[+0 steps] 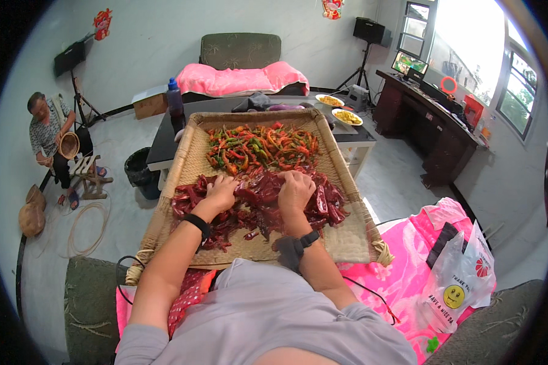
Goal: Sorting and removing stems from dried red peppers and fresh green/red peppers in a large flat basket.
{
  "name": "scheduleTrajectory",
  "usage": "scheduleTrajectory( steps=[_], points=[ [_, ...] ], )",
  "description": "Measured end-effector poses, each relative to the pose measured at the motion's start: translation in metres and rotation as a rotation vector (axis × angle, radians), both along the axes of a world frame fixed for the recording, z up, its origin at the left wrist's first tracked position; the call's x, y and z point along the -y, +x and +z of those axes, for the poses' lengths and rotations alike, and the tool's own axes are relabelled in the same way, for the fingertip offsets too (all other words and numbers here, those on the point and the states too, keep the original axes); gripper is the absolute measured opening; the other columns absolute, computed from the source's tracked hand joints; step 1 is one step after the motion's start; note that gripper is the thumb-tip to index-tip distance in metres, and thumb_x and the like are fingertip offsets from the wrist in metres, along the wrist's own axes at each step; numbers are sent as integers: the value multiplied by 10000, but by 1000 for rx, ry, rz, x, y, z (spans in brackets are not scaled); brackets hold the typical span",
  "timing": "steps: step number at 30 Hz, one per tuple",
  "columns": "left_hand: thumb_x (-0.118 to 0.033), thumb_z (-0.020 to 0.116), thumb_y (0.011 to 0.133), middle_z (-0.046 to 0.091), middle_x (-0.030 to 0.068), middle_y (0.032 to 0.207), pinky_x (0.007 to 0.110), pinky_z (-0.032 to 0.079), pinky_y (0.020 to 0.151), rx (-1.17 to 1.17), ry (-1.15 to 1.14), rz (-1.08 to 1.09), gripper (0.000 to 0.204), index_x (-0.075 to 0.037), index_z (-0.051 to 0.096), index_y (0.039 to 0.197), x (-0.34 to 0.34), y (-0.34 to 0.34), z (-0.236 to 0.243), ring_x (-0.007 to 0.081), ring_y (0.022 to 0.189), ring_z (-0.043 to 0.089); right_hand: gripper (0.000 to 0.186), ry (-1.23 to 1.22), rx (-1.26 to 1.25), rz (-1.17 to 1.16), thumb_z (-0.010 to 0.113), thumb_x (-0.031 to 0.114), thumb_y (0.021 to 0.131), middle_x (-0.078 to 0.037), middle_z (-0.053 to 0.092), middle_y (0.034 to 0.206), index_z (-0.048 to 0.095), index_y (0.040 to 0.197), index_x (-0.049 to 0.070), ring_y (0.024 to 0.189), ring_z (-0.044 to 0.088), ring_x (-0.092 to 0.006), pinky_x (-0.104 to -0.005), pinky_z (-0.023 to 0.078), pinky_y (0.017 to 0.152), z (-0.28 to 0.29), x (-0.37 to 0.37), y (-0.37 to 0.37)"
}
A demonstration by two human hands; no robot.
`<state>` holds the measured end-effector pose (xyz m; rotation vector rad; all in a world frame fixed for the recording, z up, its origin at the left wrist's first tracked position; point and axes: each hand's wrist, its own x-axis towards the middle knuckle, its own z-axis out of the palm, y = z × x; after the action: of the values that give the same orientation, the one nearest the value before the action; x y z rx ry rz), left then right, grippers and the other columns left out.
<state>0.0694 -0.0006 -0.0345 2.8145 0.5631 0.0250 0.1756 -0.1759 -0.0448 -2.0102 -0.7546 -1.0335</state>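
A large woven bamboo tray (358,240) with raised sides lies in front of me, its near edge against my lap. Dark red, glossy dried chili peppers (329,204) cover its near half. Smaller orange, red and green chili peppers (262,146) form a second pile in the far half. Into the left part of the dark pile reaches my left hand (223,191), its fingers curled around some peppers. A short way to the right, my right hand (295,190) is closed on more of them, fingertips hidden. Both wrists wear dark bands.
Behind the tray, a dark table (164,143) holds a blue-capped bottle (175,100) and two plates of yellow food (347,117). At the left, another person (53,131) sits holding a basket (69,146). A black bin (142,173) stands left of the table; a plastic bag (460,286) lies at my right.
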Motion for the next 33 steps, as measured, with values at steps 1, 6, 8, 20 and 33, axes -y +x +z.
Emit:
scheduleTrajectory(
  steps=[1, 6, 8, 20, 33],
  points=[
    [-21, 476, 908, 303, 76, 1482, 552, 190, 1117, -109, 44, 29, 487, -147, 414, 1374, 3, 3, 0, 342, 1369, 234, 213, -17, 4, -37, 600, -17, 748, -12, 610, 938, 670, 877, 137, 971, 522, -246, -439, 353, 932, -2, 0, 1],
    [65, 490, 874, 299, 107, 1456, 559, 220, 1103, -311, 125, 8, 577, -177, 398, 1389, 2, 10, 0, 369, 1312, 296, 211, 70, 11, -4, 615, 5, 723, -44, 596, 1037, 668, 881, 134, 1061, 505, -255, -460, 322, 981, 9, 1, -4],
    [55, 501, 872, 318, 128, 1427, 558, 229, 1095, -271, 163, 25, 546, -169, 417, 1364, 0, 10, -6, 366, 1282, 320, 211, 100, 34, 44, 619, 5, 720, -42, 596, 1036, 664, 886, 128, 1060, 505, -256, -458, 321, 983, 17, 0, -10],
    [-28, 591, 830, 570, 109, 992, 511, 308, 963, 0, 295, 30, 126, -104, 646, 913, -5, 9, -17, 318, 1014, 488, 198, 107, 37, 196, 592, 14, 768, -39, 622, 1007, 644, 926, 121, 1057, 519, -260, -440, 336, 966, 13, -5, -18],
    [20, 561, 800, 581, 100, 997, 333, 460, 786, 618, -851, 41, 250, -20, 518, 1043, 34, -17, 35, 193, 891, 565, 274, 122, -109, 489, 610, 155, 892, -121, 621, 1048, 553, 1144, 65, 977, 578, -313, -418, 459, 816, 21, -10, -33]
  ],
)
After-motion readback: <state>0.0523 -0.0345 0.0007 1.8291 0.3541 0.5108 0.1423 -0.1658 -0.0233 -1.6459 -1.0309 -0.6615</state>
